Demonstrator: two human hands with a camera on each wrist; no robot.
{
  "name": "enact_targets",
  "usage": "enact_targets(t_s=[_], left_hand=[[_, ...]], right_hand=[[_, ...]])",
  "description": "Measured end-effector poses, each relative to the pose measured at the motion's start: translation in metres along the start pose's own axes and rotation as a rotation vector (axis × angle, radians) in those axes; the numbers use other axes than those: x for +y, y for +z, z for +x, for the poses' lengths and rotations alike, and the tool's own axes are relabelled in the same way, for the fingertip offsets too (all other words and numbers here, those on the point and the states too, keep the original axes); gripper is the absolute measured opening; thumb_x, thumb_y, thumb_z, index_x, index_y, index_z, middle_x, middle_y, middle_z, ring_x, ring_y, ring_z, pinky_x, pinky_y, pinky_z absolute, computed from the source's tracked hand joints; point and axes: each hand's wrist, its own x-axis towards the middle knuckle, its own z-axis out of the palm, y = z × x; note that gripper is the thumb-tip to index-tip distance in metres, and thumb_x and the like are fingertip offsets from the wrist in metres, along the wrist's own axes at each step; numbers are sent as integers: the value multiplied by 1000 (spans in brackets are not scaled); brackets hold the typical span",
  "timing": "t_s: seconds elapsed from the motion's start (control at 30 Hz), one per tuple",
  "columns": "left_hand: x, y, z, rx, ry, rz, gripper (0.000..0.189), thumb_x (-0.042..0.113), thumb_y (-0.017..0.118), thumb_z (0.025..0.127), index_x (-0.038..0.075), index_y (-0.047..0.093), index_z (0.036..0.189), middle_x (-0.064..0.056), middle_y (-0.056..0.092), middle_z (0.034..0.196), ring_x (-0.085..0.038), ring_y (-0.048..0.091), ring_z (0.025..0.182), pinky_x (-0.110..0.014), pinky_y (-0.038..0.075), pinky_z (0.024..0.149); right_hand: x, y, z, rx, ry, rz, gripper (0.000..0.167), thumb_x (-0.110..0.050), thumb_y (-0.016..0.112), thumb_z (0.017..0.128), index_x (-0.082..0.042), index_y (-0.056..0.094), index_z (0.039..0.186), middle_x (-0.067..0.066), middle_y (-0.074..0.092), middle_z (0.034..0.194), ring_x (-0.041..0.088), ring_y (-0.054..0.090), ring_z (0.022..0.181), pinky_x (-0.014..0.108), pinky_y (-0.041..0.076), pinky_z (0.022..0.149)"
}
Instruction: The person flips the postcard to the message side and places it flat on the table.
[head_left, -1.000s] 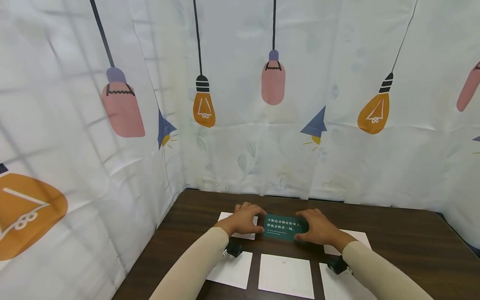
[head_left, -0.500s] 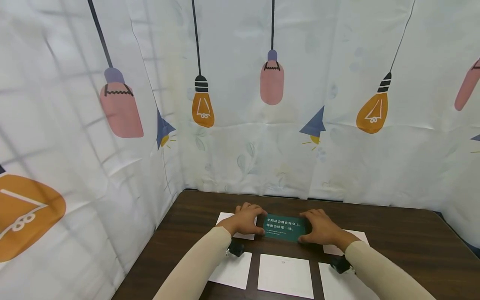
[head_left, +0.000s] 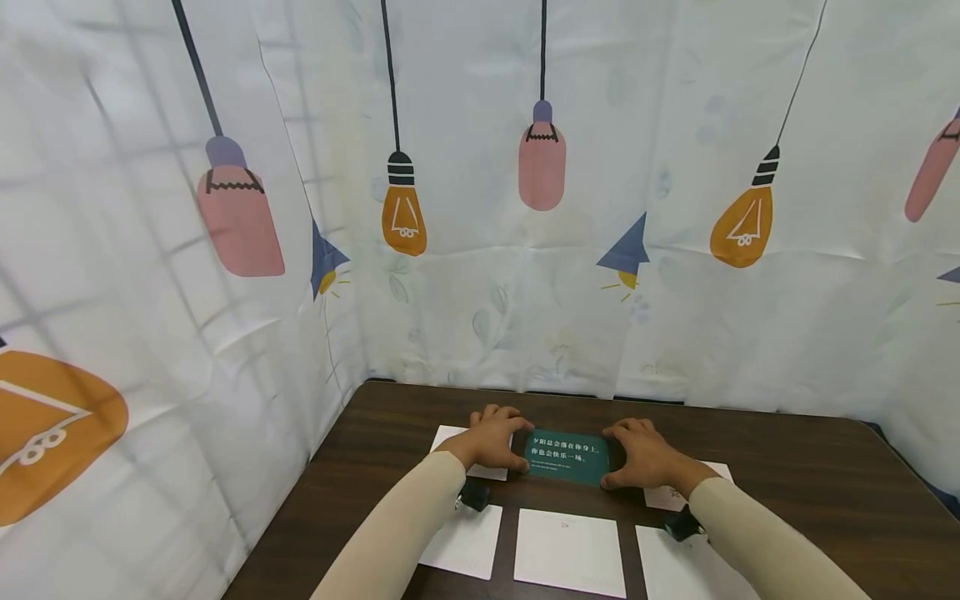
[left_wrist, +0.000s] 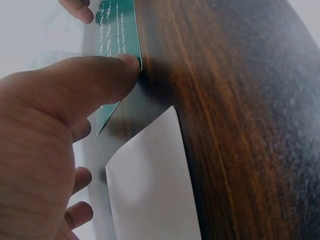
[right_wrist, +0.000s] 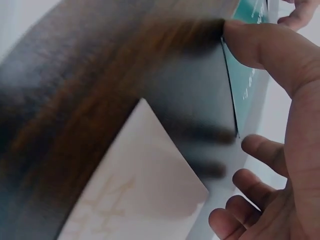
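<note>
A dark green card (head_left: 567,457) with white printed writing lies near the far side of the table, between the two hands. My left hand (head_left: 491,439) holds its left end. In the left wrist view the left thumb (left_wrist: 117,75) presses the near corner, and the index finger is partly hidden behind it. My right hand (head_left: 645,454) is at the right end. The right wrist view has the right thumb (right_wrist: 245,42) by the near corner and the index fingertip (right_wrist: 252,144) beside the far corner, with a small gap. The other right fingers are loosely bent.
White cards lie around the green card on the dark wooden table (head_left: 810,467): one partly under the left wrist (head_left: 487,472), one under the right wrist (head_left: 662,498), and a front row including a middle card (head_left: 568,546). A printed curtain (head_left: 480,333) hangs behind.
The right hand has shifted slightly right, its fingers drawing back from over the green card to its right edge. The left hand and the card have hardly moved.
</note>
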Motion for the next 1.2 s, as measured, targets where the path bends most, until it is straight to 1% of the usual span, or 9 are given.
enact_targets(t_s=[0.13,0.3,0.43,0.63,0.83,0.9,1.03,1.1,1.2], left_hand=[[1,0,1,-11,0,1,66,46,84,82,28,61,141,-5,43,153,-29,33,137,-49,27,100],[2,1,2,-17,-10,-1,68,47,85,81,28,61,142,-6,41,155,-28,32,137,-49,27,100],[2,2,3,-20,-16,-6,72,47,85,81,27,59,145,-6,40,156,-29,31,138,-49,27,100],[1,3,5,-6,-16,-10,79,47,87,78,24,56,148,-8,41,155,-30,31,139,-49,28,99],[1,3,5,19,-10,-41,79,45,89,76,22,57,144,-6,44,152,-30,33,137,-48,28,97],[1,3,5,29,-5,-63,79,44,90,75,22,56,143,-5,46,150,-30,34,136,-49,28,97],[0,5,5,52,5,-81,79,42,92,74,24,52,140,-2,51,145,-28,35,134,-49,27,98],[0,6,5,67,8,-90,80,41,92,74,23,51,139,1,55,139,-26,37,131,-48,27,98],[1,7,4,89,10,-117,80,37,94,72,22,51,137,6,59,123,-22,41,120,-46,27,96]], right_hand=[[2,-1,4,-10,-9,-16,83,-49,90,69,-5,62,134,22,48,139,47,37,130,67,34,104],[3,-1,7,-27,16,-30,80,-48,91,67,-8,64,131,22,45,141,47,36,131,65,32,106],[1,-2,9,-33,33,-19,79,-48,93,64,-10,64,127,22,44,142,47,35,132,66,31,107],[0,-2,8,-7,21,6,84,-45,95,62,-8,59,128,22,46,141,46,37,130,65,31,107],[2,-1,3,31,-7,63,87,-41,97,63,-5,55,130,20,51,137,46,40,130,64,32,107],[1,-1,1,39,-1,86,88,-41,97,63,-4,54,131,17,55,133,43,42,128,61,36,105],[-1,1,-2,55,39,141,92,-37,99,63,-4,52,134,8,60,121,35,48,120,54,44,98],[-2,3,-3,67,46,166,93,-33,99,63,-4,49,135,5,60,113,31,51,114,52,46,95],[-2,5,-3,81,30,191,93,-26,99,65,-3,44,137,3,58,105,24,53,102,48,47,91]])
